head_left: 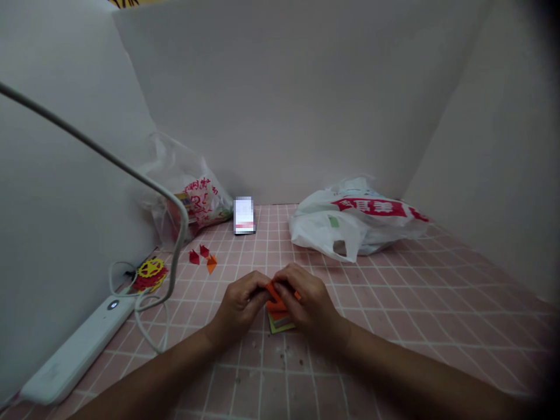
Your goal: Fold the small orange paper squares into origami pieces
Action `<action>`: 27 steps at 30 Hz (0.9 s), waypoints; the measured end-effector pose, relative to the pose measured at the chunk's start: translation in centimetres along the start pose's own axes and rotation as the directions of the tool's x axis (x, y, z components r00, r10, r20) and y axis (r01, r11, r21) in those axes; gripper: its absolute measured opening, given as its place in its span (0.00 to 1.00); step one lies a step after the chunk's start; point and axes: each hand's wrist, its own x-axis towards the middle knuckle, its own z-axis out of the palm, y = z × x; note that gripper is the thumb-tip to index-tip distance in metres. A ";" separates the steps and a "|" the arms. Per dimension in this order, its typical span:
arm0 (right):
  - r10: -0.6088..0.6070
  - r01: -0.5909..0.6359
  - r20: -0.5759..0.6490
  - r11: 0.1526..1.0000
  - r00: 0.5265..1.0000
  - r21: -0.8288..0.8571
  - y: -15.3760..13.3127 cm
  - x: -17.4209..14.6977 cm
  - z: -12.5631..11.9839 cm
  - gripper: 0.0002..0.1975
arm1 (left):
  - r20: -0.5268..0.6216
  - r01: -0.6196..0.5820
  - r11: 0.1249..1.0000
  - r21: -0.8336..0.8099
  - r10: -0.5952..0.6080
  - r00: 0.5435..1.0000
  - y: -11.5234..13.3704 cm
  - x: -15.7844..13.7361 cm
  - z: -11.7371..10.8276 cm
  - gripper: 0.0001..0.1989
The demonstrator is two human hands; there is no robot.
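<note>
In the head view, my left hand [238,303] and my right hand [312,303] meet near the middle of the table. Between their fingertips they pinch a piece of orange paper [275,305], part of which the right fingers cover. Directly beneath it lies a small stack of coloured paper squares [280,326], with a yellow-green edge showing. Farther off to the left sit small folded paper pieces: a red one [194,257], another red one [203,251] and an orange one [212,264].
At the left are a white power strip [79,350], a grey cable [172,256] and yellow and red cut-outs [151,271]. A lit phone [244,216] stands behind, between a clear plastic bag [192,201] and a white plastic bag [324,230]. Pale walls enclose the pink checked table [415,303].
</note>
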 end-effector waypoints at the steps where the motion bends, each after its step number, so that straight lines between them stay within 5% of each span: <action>1: 0.003 -0.003 0.007 1.000 1.000 0.013 -0.1 0.0 0.0 0.07 | -0.001 -0.008 0.999 0.031 0.008 1.000 0.0 0.0 0.0 0.06; 13: 0.049 -0.053 0.037 0.990 0.998 0.131 -0.2 0.5 -0.1 0.08 | -0.034 0.022 0.988 0.151 -0.017 0.999 -0.3 0.0 0.2 0.06; 27: 0.110 -0.115 0.060 0.990 0.992 0.077 -0.4 0.4 0.1 0.07 | -0.044 -0.030 0.969 0.247 0.042 0.998 -0.2 0.1 0.0 0.07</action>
